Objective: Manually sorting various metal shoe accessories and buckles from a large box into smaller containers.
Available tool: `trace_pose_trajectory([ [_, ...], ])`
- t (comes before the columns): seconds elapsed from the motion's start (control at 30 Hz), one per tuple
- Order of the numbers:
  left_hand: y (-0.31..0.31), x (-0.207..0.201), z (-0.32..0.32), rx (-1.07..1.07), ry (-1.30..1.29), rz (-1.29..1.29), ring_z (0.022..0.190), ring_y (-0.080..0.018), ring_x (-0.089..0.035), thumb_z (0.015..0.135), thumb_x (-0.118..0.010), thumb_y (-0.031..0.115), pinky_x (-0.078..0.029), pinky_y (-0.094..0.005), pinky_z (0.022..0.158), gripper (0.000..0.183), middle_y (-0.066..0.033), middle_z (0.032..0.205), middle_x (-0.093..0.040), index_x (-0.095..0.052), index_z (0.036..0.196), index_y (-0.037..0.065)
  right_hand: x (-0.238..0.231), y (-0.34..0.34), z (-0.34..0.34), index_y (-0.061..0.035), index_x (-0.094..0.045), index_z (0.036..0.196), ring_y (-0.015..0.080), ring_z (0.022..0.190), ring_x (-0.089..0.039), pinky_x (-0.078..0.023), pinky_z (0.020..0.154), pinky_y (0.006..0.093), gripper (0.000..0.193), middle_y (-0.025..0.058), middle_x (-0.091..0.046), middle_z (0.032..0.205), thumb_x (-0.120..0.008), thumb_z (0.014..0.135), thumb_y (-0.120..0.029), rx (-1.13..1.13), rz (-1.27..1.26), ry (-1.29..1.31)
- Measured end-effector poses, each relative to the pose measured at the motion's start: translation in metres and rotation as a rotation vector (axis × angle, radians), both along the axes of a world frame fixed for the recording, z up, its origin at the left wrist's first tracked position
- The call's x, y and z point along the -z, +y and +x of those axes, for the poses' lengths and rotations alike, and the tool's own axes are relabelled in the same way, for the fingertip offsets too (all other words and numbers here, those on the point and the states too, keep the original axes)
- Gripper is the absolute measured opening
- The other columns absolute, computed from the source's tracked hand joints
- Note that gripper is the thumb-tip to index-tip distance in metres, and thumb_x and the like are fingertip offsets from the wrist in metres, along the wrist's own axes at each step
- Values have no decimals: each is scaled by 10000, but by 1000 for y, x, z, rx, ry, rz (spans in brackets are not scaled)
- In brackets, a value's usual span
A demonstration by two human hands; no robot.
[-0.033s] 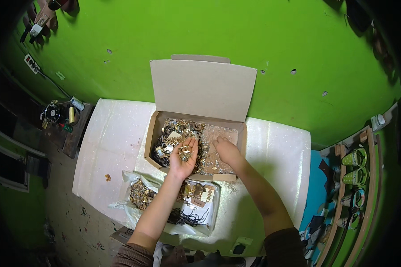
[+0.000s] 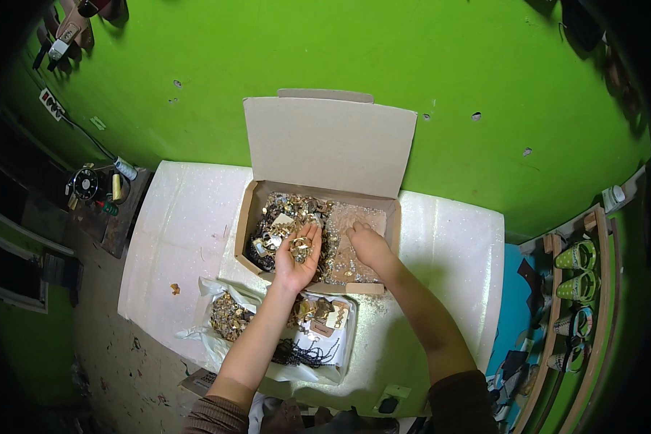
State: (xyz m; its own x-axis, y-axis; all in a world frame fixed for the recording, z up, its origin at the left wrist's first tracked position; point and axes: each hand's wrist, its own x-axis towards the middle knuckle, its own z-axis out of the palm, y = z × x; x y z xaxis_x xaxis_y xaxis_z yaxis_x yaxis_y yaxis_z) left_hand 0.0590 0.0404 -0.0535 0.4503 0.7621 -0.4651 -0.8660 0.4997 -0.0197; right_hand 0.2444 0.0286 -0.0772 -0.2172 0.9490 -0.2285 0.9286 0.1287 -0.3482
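My left hand (image 2: pixel 297 266) is palm up over the left part of an open cardboard box (image 2: pixel 245 223), cupping a small heap of gold and silver metal ornaments (image 2: pixel 300 248). Beneath it in the box lies a dense mix of gold, silver and dark trinkets (image 2: pixel 275 206). Inside the right part of the box, my right hand (image 2: pixel 369 246) reaches down with bent, closed fingers. Its fingertips touch the bare cardboard bottom among scattered small shiny bits (image 2: pixel 343 267). Whatever they pinch, if anything, is too small to make out.
In front of the box, a plastic-lined tray (image 2: pixel 347 325) holds more ornaments and black bead strands (image 2: pixel 304 353). Both stand on a pale sparkly table (image 2: pixel 188 217) against a green wall. A wooden rack with sandals (image 2: pixel 575 286) is at the right, and spools (image 2: pixel 87 184) are at the left.
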Motion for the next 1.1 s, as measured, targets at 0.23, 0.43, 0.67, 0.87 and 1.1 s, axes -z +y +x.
trace_pose_trajectory([
  [0.23,-3,3,-7,-12,-13,32,1093,-275,-461,891,-328,155,-392,-365,944,321,-167,1143,-491,-431,1128,-35,9,7,8,-14,-548,889,307,879,-544,-458,760,356,232,155,-547,922,-490,674,49,-2,83,-3],
  [0.43,-5,5,-7,-16,24,27,1092,-264,-461,875,-356,148,-401,-349,938,335,-172,1174,-462,-422,1135,-51,12,16,13,-2,-579,757,326,769,-569,-452,706,365,113,179,-588,786,-512,667,11,150,42,131],
  [0.67,-7,-1,-9,43,48,16,1072,-253,-477,885,-351,170,-417,-349,919,313,-157,1146,-484,-446,1103,-34,-65,13,-23,-7,-598,758,292,650,-590,-466,620,350,119,165,-594,699,-572,667,-77,54,153,664],
  [0.87,-8,10,-13,145,89,-12,941,-220,-547,868,-383,183,-460,-361,854,264,-131,995,-550,-465,1018,-18,-94,11,-50,6,-605,837,191,699,-609,-476,655,278,169,115,-633,777,-592,677,-49,-69,-65,716],
  [1.1,-10,5,-8,35,-44,34,1029,-279,-500,860,-374,139,-436,-350,904,260,-180,1045,-516,-447,1006,-63,-72,13,-28,17,-599,845,208,696,-607,-476,661,279,175,148,-621,764,-570,684,-46,140,-153,884],
])
